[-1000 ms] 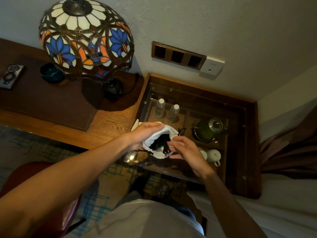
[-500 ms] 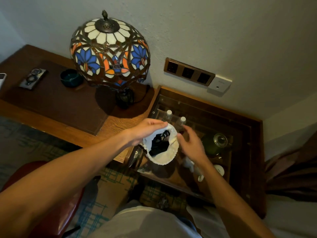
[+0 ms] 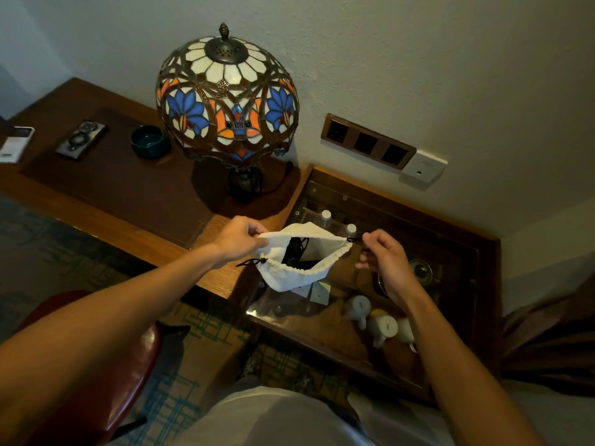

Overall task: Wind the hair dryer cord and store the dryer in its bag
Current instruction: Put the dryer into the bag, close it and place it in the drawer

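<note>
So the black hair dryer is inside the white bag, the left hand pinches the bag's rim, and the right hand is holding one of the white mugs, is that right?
Not quite. The head view shows the right hand pinching the dark drawstring at the bag's rim, not a mug. The rest stands: the black hair dryer sits inside the white bag, and the left hand pinches its rim.

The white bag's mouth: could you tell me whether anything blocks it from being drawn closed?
Nothing visible does. The hair dryer sits below the white bag rim; the left hand and right hand hold opposite sides.
</note>
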